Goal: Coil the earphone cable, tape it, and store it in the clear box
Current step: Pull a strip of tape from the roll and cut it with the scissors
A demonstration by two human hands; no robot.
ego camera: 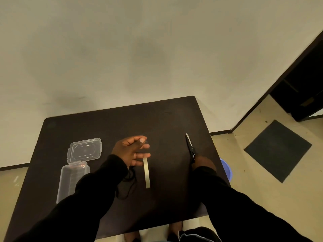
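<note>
Our left hand (132, 151) hovers with fingers spread, a strip of tape (146, 172) hanging from one fingertip, while our right hand (203, 162) closes on the scissors (190, 147) lying on the desk (104, 119). The earphone cable (127, 186) lies loosely coiled on the desk beside our left sleeve, near the open clear box (73, 179). Unheld, the coil could spring apart, or the dangling tape could fold onto itself.

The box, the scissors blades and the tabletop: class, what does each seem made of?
Clear box: transparent plastic, seemingly; the table shows through it. Scissors: blades probably metal, catching a bright glint at the tip. Table: dark, matte top, perhaps laminate; unclear.
</note>
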